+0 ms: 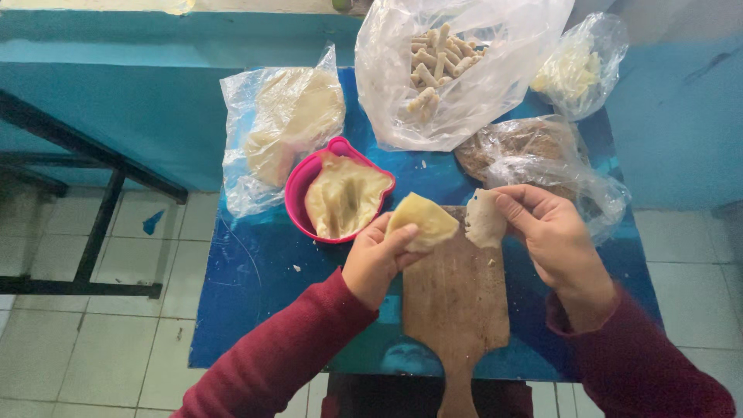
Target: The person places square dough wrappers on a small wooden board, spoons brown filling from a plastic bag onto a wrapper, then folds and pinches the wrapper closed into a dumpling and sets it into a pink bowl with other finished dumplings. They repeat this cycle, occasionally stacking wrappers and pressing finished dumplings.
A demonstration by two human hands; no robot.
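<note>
Above the top end of the wooden cutting board (457, 298), the left hand (377, 259) pinches a folded yellow dough wrapper (422, 220) and the right hand (551, 232) pinches a pale, thin dough piece (486, 220). Just left of the board's top sits a pink bowl (298, 182) of soft dough, with plastic bags (457, 70) beyond it.
</note>
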